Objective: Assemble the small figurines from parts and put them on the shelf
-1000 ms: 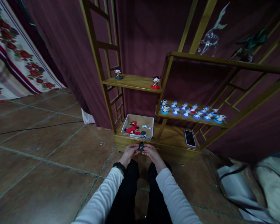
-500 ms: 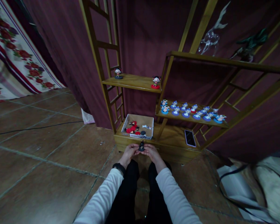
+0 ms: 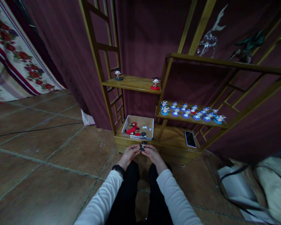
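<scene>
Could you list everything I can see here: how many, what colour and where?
Held figurine: one, mostly black, between the hands
Box: one, brown inside, bottom shelf left
Pieces: several, red, black and white, in the box
Left-shelf figurines: two, black-haired, on red and dark bases
Right-shelf figurines: about twelve, mostly blue and white
Phone: one, dark, bottom shelf right
Shelf unit: one, brown, ahead
Ornaments: two, clear and green, top right
Curtain: maroon, behind shelves
Floral cloth: white and red, left
Cable: one, black, floor left
Bag: one, pale, floor right
Watch: one, black, left wrist
Left hand, right hand: one each, bare, on the held figurine
</scene>
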Demonstrator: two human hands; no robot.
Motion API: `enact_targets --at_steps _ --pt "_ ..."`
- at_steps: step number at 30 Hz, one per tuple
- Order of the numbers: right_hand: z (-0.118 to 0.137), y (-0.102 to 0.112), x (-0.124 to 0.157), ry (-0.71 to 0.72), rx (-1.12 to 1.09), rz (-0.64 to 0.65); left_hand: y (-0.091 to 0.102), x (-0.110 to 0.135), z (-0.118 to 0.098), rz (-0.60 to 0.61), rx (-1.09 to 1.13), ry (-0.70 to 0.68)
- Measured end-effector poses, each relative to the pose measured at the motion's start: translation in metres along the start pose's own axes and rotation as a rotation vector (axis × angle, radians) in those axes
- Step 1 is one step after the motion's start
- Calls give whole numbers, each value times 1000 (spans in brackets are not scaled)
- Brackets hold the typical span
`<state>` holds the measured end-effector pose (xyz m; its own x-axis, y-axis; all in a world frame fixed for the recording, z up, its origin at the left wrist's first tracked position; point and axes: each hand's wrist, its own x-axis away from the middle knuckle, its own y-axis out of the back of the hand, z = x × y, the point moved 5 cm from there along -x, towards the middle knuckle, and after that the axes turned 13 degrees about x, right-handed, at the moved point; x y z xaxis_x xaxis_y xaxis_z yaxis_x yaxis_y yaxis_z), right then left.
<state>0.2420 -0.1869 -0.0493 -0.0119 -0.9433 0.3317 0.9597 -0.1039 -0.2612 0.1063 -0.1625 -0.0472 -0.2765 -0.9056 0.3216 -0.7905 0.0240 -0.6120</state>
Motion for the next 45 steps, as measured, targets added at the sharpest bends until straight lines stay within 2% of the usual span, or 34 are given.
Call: enact_targets --at_steps 3,18,29,45 --pt "0 -1 1 -3 13 11 -2 2 1 25 -36 5" --pt "-8 1 -3 -39 64 9 -2 3 -5 -74 -39 -41" --pt "-9 -2 -3 -39 -20 41 0 -1 -1 6 16 -9" --pt "-10 2 -5 11 -21 -22 5 -5 -2 -8 4 -76"
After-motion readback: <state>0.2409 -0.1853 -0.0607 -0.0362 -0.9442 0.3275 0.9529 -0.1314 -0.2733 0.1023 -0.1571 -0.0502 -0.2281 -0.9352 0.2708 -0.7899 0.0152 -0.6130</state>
